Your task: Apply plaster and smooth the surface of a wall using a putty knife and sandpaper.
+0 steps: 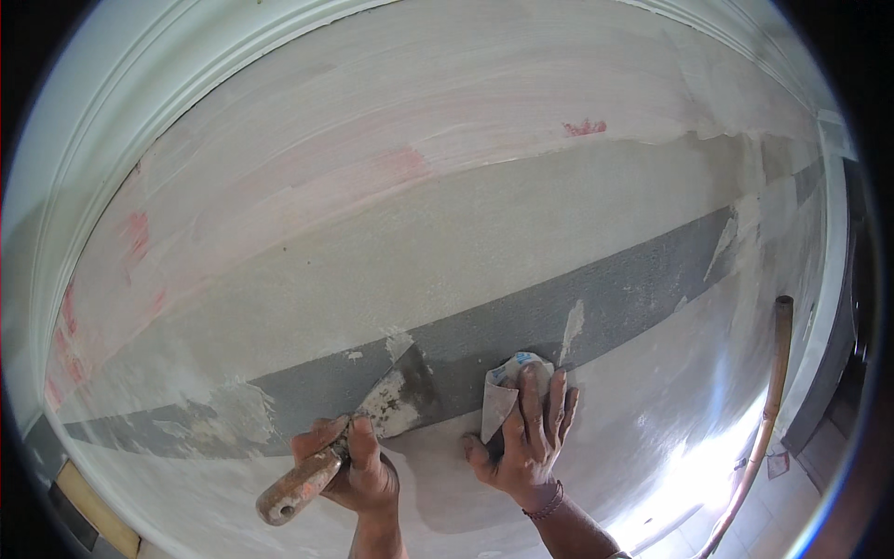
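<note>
My left hand point(368, 475) is closed around the worn wooden handle of a putty knife point(396, 402). Its wide blade, smeared with filler, lies against the dark grey band point(619, 284) that crosses the wall point(438, 242). To the right of the blade, my right hand point(529, 447) presses a folded piece of sandpaper point(498, 410) flat on the wall near the band's lower edge. The fingers lie stretched over the sheet, with the thumb off to its left. Blue print shows at the sheet's top; its underside is hidden.
A long bamboo-like pole point(771, 401) leans at the right, near bright light on the lower wall. White moulding point(121, 102) borders the top and left. Dried filler patches point(228, 410) and red smears point(400, 163) mark the wall. A yellowish board point(96, 508) shows at lower left.
</note>
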The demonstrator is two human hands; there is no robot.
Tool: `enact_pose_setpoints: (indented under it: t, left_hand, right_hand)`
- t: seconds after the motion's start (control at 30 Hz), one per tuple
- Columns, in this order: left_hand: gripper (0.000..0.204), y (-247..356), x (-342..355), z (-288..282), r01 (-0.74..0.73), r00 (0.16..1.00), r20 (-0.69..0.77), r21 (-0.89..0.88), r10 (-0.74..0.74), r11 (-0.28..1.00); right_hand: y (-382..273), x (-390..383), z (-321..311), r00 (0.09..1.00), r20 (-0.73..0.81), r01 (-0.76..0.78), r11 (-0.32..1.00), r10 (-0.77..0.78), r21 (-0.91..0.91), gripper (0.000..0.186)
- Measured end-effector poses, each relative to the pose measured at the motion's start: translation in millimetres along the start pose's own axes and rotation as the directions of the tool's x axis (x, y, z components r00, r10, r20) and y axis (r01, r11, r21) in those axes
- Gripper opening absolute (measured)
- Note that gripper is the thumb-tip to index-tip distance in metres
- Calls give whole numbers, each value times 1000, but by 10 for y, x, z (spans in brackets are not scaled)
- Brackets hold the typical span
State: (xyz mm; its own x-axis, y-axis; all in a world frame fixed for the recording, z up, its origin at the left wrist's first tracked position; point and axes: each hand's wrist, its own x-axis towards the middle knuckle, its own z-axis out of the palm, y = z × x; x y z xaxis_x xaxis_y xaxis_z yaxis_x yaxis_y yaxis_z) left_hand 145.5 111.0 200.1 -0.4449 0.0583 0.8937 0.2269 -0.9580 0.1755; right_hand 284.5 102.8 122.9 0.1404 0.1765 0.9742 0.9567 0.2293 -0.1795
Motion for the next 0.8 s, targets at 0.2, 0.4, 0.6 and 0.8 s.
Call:
enact_pose_setpoints:
  t: [0.2, 0.4, 0.6, 0.8]
  left_hand:
    - [29, -58, 16, -136, -24, 998, 51, 36, 22, 999]
    - [27, 5, -34, 5, -37, 997, 73, 12, 36, 999]
    - [28, 20, 4, -98, 66, 997, 42, 36, -67, 997]
    - [29, 14, -37, -57, -9, 1000, 10, 83, 8, 997]
  right_hand:
    - [-8, 8, -15, 1000, -13, -8, 1000, 8, -1, 64]
    - [-2, 17, 6, 1000, -11, -10, 1000, 10, -11, 67]
    - [5, 8, -8, 999, -26, -23, 1000, 23, 7, 63]
    - [26, -4, -5, 1000, -21, 1, 1000, -2, -24, 70]
